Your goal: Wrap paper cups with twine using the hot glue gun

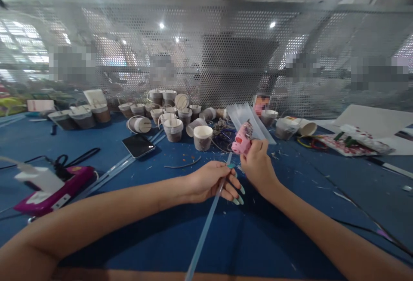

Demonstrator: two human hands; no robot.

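My left hand (pixel 219 182) pinches a long translucent strip (pixel 206 225) between thumb and fingers, its other fingers loosely bent. The strip runs from the front edge of the blue table up past the thumb, its upper end close to my right hand. My right hand (pixel 257 165) is closed round a small pink object (pixel 241 141) with a dark, metallic-looking top. Exactly what that object is cannot be made out. A white-rimmed cup (pixel 203 137) stands just beyond my hands, and a stack of translucent sheets (pixel 250 119) lies behind the pink object.
Several cups with wires (pixel 173 128) stand or lie at the back before a perforated metal screen (pixel 238 57). A black phone (pixel 138 146) and a purple power strip (pixel 54 190) with plugs and cables are at the left. Plastic bags (pixel 358 141) and white sheets (pixel 371 119) lie at the right.
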